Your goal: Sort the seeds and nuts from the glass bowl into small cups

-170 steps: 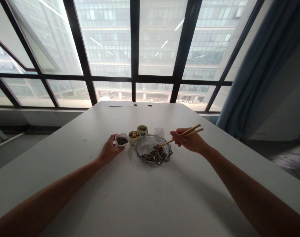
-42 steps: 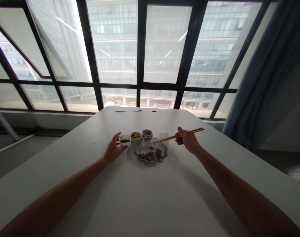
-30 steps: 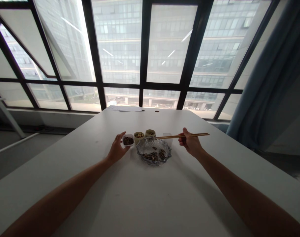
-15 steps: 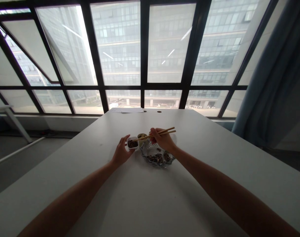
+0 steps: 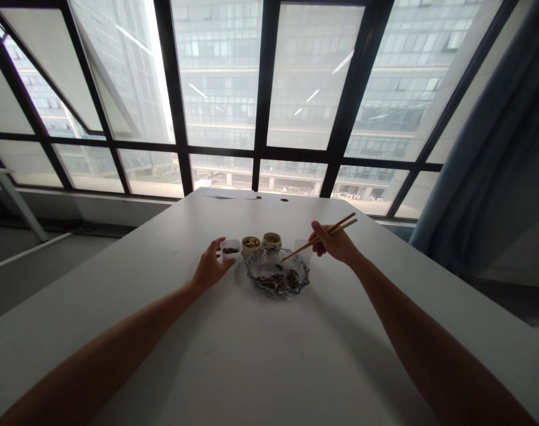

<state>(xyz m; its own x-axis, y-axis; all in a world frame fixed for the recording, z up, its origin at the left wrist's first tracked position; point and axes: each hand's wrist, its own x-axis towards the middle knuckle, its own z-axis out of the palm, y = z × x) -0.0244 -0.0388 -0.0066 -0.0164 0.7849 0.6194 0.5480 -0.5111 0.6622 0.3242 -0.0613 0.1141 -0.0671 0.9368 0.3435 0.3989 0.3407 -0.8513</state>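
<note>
L hand point(image 5: 210, 264) half-curled round white cup point(image 5: 231, 251) w/ dark bits, R hand point(image 5: 331, 242) pinching chopsticks point(image 5: 321, 238), tips over glass bowl point(image 5: 265, 266).

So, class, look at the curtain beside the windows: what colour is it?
The curtain is blue, a dull greyish shade, seen in the head view.

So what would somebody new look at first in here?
Probably the big windows across the back, because they are so bright behind their dark frames. Next might be the shiny glass bowl on the white table, with dark bits inside, and the chopsticks in the right hand, slanting over it.
</note>
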